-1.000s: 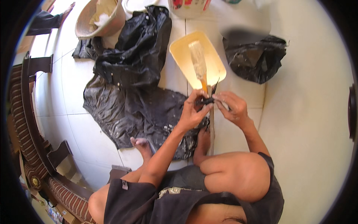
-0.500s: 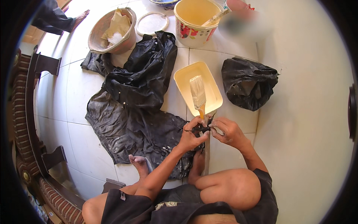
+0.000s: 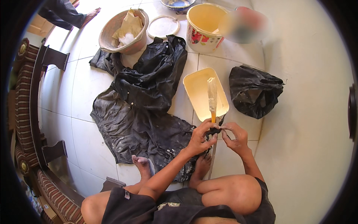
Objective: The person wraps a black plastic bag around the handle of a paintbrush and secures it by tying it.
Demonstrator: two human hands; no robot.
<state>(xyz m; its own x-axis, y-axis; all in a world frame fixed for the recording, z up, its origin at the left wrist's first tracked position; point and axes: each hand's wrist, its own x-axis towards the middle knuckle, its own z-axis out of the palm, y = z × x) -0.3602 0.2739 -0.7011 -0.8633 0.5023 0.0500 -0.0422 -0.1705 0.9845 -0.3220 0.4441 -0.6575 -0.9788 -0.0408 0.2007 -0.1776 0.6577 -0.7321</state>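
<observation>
A paintbrush [image 3: 212,93] with pale bristles and a yellow handle points away from me, its narrow edge turned up. My left hand [image 3: 201,137] is closed around the lower end of its handle. A dark strip [image 3: 214,131], of cloth or plastic, is wrapped there where the handle meets a long thin stick [image 3: 212,160] running back between my legs. With thumb and forefinger, my right hand [image 3: 235,136] pinches the strip's end. Beyond the hands, under the bristles, lies a shallow cream tub [image 3: 197,91].
Black plastic sheeting and stained dark cloth [image 3: 138,123] spread on the tiles at left. A black bag [image 3: 255,91] sits by the right wall. Farther off stand a bucket [image 3: 143,41] holding crumpled paper, a round lid [image 3: 163,27] and a cream pail [image 3: 203,41]. Someone's foot [image 3: 91,16] shows far left.
The brush has turned from its broad face to its narrow edge. My right hand's pinch has shifted on the dark strip. The whole view has swung slightly.
</observation>
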